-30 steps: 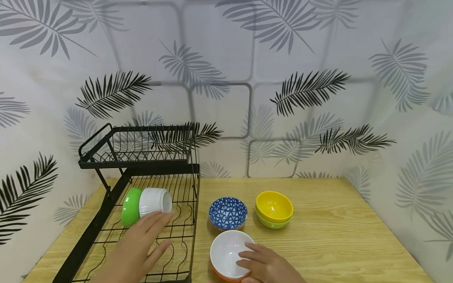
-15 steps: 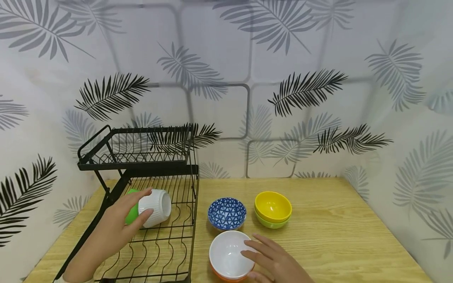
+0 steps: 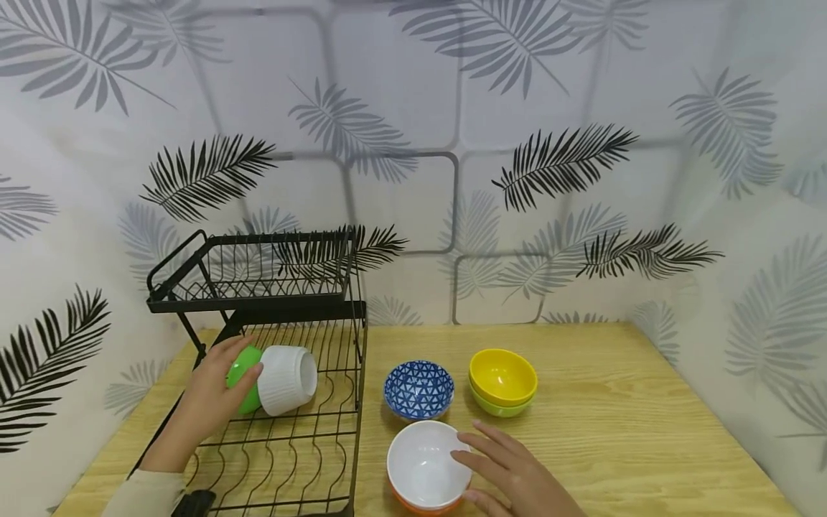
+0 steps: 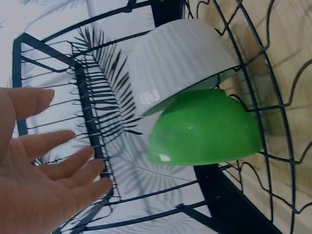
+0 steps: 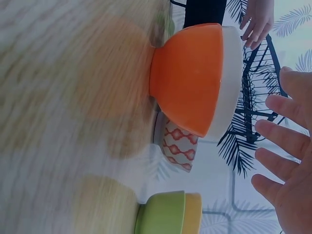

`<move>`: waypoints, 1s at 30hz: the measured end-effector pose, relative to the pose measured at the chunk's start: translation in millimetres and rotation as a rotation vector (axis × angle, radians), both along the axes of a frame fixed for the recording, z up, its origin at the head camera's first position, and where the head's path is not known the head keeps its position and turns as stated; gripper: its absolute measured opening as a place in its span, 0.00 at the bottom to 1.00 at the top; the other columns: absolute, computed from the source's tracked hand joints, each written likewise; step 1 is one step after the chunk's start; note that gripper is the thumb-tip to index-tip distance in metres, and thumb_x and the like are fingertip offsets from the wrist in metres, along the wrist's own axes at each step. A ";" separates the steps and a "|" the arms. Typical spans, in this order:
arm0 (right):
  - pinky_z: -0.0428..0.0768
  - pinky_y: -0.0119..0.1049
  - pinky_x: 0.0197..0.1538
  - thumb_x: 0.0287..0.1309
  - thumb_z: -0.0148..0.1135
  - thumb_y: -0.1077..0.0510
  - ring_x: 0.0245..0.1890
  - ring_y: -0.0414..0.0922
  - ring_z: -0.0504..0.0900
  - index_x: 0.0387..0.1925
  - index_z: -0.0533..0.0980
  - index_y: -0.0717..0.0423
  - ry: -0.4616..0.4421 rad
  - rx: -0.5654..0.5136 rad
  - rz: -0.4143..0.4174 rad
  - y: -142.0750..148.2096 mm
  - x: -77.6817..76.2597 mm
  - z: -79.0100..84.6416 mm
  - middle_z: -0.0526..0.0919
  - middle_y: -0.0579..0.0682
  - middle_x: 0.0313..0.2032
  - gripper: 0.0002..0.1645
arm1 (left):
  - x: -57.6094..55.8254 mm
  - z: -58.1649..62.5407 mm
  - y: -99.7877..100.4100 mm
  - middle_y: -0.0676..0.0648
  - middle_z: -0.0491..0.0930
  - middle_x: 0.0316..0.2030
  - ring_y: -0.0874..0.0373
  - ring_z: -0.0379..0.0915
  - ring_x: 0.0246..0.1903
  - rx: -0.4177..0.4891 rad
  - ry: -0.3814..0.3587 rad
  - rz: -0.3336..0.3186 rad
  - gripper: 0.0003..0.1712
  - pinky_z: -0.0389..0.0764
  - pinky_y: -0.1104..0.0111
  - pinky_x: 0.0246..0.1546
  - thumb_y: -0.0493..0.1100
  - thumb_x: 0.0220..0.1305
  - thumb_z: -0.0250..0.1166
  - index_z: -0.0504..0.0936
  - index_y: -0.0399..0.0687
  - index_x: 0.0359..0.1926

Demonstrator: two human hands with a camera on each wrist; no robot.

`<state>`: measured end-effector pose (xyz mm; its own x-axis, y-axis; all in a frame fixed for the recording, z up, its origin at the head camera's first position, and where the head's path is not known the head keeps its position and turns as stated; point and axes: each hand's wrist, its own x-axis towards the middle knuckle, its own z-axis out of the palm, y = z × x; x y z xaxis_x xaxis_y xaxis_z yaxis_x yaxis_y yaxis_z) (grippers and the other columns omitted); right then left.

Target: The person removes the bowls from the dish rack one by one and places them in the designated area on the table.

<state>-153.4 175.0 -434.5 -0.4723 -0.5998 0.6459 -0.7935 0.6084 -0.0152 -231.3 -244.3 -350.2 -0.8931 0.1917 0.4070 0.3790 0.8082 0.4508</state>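
In the head view my left hand (image 3: 216,391) is over the dish rack beside a green bowl (image 3: 244,373). The left wrist view shows its fingers loosely extended, apart from the green bowl (image 4: 207,131). Against the green bowl leans a white ribbed bowl (image 3: 283,380), both on their sides in the wires. My right hand (image 3: 517,474) is spread at the right side of a white bowl (image 3: 426,463), which sits in an orange bowl (image 5: 187,73) on the table. The right wrist view shows that hand's fingers apart from these bowls, holding nothing.
The black two-tier dish rack (image 3: 352,431) stands on the left of the wooden table (image 3: 614,416). Behind the white bowl is a blue triangle-patterned bowl (image 3: 418,390). A yellow bowl (image 3: 502,377) sits in a light green bowl (image 3: 500,409) to its right. Leaf-patterned cloth hangs behind.
My left hand has moved left and back from in front of the white ribbed bowl to beside the green bowl. The white ribbed bowl has tilted. My right hand has drifted slightly right.
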 end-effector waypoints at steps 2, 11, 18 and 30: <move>0.81 0.51 0.51 0.62 0.59 0.42 0.61 0.52 0.71 0.55 0.77 0.46 -0.021 0.008 -0.005 -0.3 0.5 -0.8 0.77 0.48 0.58 0.23 | -3.6 -5.1 -3.5 0.23 0.57 0.63 0.25 0.57 0.59 0.010 -0.034 0.028 0.31 0.65 0.32 0.52 0.40 0.69 0.57 0.61 0.26 0.66; 0.80 0.52 0.52 0.62 0.60 0.43 0.62 0.53 0.69 0.56 0.76 0.46 -0.075 0.050 -0.030 -3.0 2.7 1.5 0.75 0.48 0.60 0.23 | -16.3 -15.8 -16.0 0.17 0.54 0.63 0.23 0.55 0.60 0.026 -0.238 0.084 0.33 0.65 0.35 0.55 0.41 0.75 0.46 0.48 0.18 0.67; 0.80 0.52 0.53 0.62 0.61 0.43 0.62 0.54 0.69 0.55 0.77 0.47 -0.088 0.077 -0.039 -2.9 4.6 4.9 0.76 0.49 0.60 0.23 | -25.3 -19.5 -20.1 0.18 0.60 0.59 0.25 0.62 0.57 0.046 -0.420 0.182 0.36 0.73 0.40 0.51 0.43 0.74 0.46 0.46 0.17 0.67; 0.80 0.51 0.53 0.61 0.60 0.41 0.64 0.52 0.66 0.56 0.76 0.47 -0.111 0.093 -0.073 -1.4 5.5 3.1 0.73 0.48 0.62 0.25 | -27.8 -31.6 -24.4 0.19 0.65 0.57 0.27 0.67 0.54 0.130 -0.467 0.219 0.31 0.78 0.46 0.47 0.40 0.71 0.50 0.58 0.17 0.63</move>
